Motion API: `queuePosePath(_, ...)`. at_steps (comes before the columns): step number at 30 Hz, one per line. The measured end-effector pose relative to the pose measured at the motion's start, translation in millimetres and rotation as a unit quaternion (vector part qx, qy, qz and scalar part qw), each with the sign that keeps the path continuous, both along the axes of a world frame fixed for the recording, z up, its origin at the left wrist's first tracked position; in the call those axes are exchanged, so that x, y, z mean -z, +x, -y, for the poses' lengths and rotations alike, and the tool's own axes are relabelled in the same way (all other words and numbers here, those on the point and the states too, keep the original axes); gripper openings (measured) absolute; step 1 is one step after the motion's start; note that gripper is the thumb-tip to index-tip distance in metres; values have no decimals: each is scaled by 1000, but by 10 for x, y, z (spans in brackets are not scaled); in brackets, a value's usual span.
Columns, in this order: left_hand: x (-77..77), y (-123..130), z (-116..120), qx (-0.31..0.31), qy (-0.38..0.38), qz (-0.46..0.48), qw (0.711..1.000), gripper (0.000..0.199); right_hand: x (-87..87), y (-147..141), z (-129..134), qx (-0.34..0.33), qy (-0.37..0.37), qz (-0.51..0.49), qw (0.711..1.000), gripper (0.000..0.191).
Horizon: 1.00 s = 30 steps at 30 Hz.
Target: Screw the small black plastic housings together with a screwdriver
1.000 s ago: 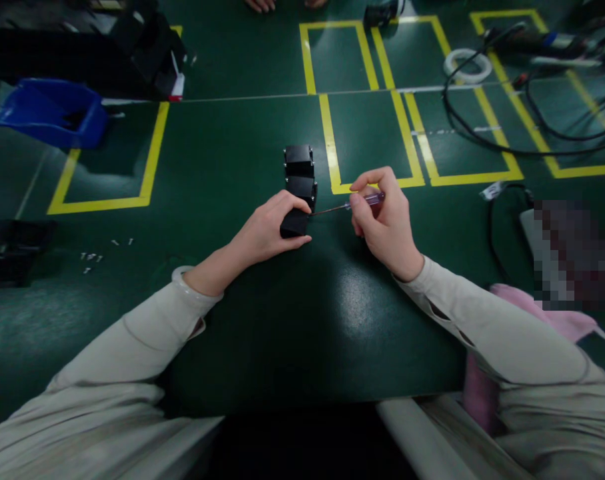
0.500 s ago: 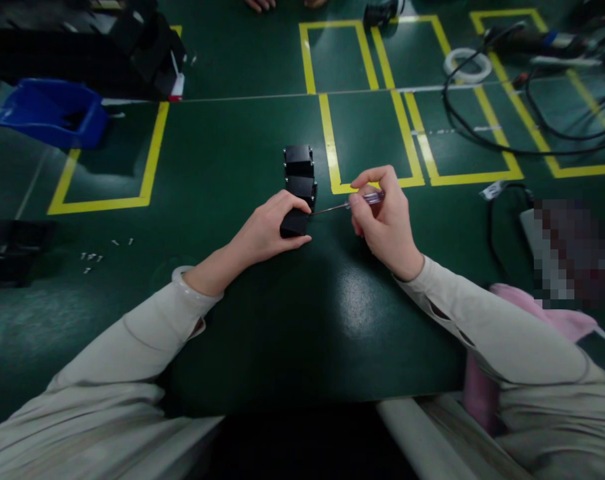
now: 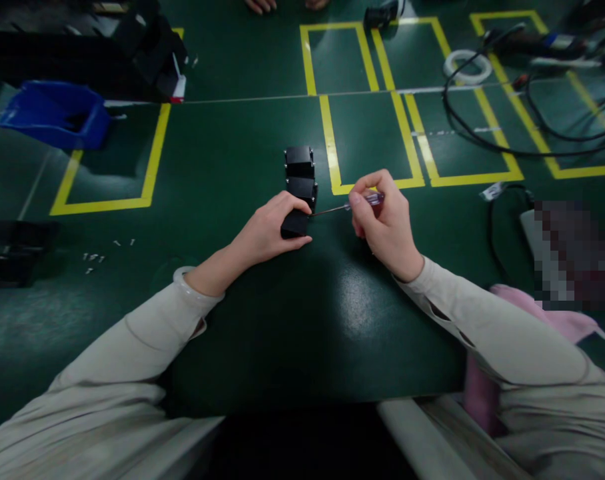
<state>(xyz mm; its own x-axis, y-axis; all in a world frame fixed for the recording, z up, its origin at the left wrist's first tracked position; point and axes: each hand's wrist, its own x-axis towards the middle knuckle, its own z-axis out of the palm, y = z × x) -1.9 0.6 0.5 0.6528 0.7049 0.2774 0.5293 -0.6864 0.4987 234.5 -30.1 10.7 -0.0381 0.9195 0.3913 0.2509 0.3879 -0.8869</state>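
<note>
My left hand [image 3: 275, 227] is closed around a small black block [image 3: 294, 225], thumb and fingers on its sides, holding it against the green tabletop. In my right hand [image 3: 385, 217] is a screwdriver [image 3: 375, 199] with a clear purplish handle. Its thin shaft points left, and the tip meets the right side of the held block by my left fingertips; the exact contact spot is too small to make out. Two similar black blocks, one nearer [image 3: 301, 189] and one farther [image 3: 299, 157], stand in line beyond, with small screws at their sides.
Several loose screws [image 3: 93, 257] lie at left, near dark parts [image 3: 17, 250]. A blue bin [image 3: 57, 115] sits at upper left. Cables [image 3: 462, 123], a white ring [image 3: 467, 67] and pink cloth [image 3: 542, 310] are at right. Another person's hand [image 3: 261, 5] shows at the far edge.
The right hand's raised index finger has come down slightly onto the screwdriver handle. The left hand and the blocks stay in place; the view has shifted very slightly.
</note>
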Motion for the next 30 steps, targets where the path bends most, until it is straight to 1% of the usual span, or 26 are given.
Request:
queuePosePath(2, -1, -1, 1, -1, -3, -2, 1000, 38, -15, -2, 4, 2, -5, 6, 1000, 18)
queuePosePath(6, -1, 0, -2, 0, -3, -1, 1000, 38, 6, 0, 0, -4, 0, -7, 1000, 12)
queuePosePath(12, 2, -4, -5, 0, -2, -2, 1000, 38, 11, 5, -2, -9, -4, -9, 1000, 13)
queuePosePath(17, 8, -6, 1, 3, 1, 1, 1000, 38, -13, 4, 9, -3, -14, -7, 1000, 20)
queuePosePath(19, 10, -5, 1, 3, 0, 1, 1000, 38, -2, 5, 8, 2, -4, -3, 1000, 17)
queuePosePath(23, 8, -2, -2, 1, -2, 2, 1000, 37, 26, 12, 0, -8, 1, -6, 1000, 9)
queuePosePath(27, 0, 5, -1, 5, 0, 5, 1000, 37, 10, 14, -1, -1, 0, 5, 1000, 8)
queuePosePath(30, 0, 6, 0, 5, -1, 5, 1000, 37, -9, 9, 4, 1, -6, 15, 1000, 12)
